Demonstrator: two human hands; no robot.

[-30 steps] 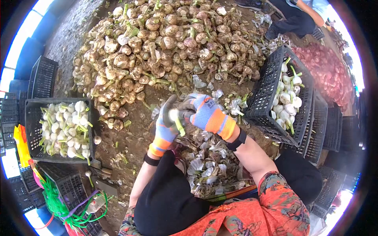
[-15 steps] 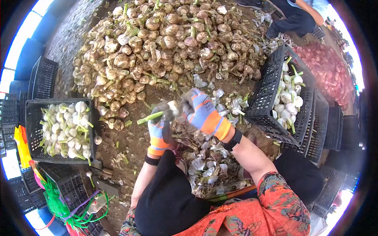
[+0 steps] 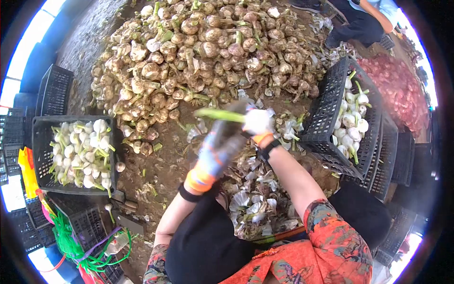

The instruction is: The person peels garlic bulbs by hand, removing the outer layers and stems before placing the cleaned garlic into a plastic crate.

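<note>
A garlic bulb [image 3: 257, 122], white and cleaned, is between my hands, its green stalk [image 3: 220, 114] pointing left. My left hand [image 3: 220, 144], in a grey-blue and orange glove with a dark palm, is smeared by motion and seems closed around the garlic near its neck. Only the orange cuff of my right hand [image 3: 263, 138] shows clearly, just below the bulb. Its fingers are hidden behind the bulb and my left hand. Papery garlic skins [image 3: 255, 203] lie heaped on the ground between my legs.
A large heap of dirty garlic [image 3: 203, 52] lies ahead. Black crates of white garlic stand at left [image 3: 73, 191] and right [image 3: 326, 102]. Beyond the right crate is a red mesh sack [image 3: 397, 90]. Another person's dark-clothed leg [image 3: 357, 31] is at top right.
My left hand has moved up and right with the garlic, whose bulb now shows whiter and farther right. My right hand has turned and gone mostly behind it. The view has shifted slightly.
</note>
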